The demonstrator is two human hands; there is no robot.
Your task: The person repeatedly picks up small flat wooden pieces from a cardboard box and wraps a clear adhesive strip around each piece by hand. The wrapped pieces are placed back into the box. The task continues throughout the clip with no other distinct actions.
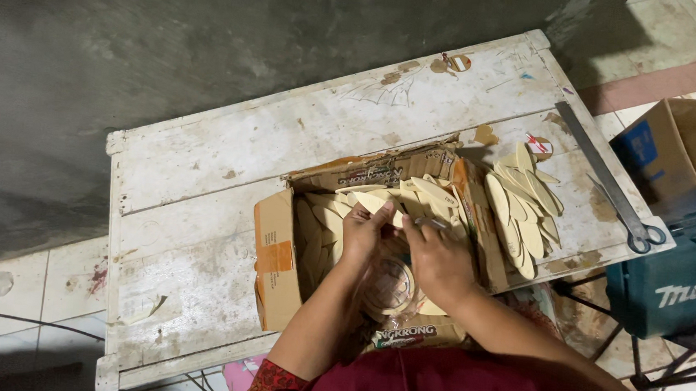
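Observation:
An open cardboard box (pixel 276 264) sits on a worn white wooden table (pixel 203 161) and is filled with several pale, leaf-shaped wooden pieces (pixel 426 191). My left hand (pixel 362 233) is inside the box, fingers closed on one pale piece. My right hand (pixel 439 259) is beside it, pinching a thin pen-like tool (pixel 430 222) against that piece. Below my hands lies a round roll, like tape (pixel 389 286), in clear wrapping.
A fanned pile of the same pale pieces (pixel 523 208) lies on the table right of the box. A long metal strip and scissors (pixel 617 194) lie along the right edge. A teal tool case (pixel 676 284) and an open carton (pixel 682 149) stand on the floor at right.

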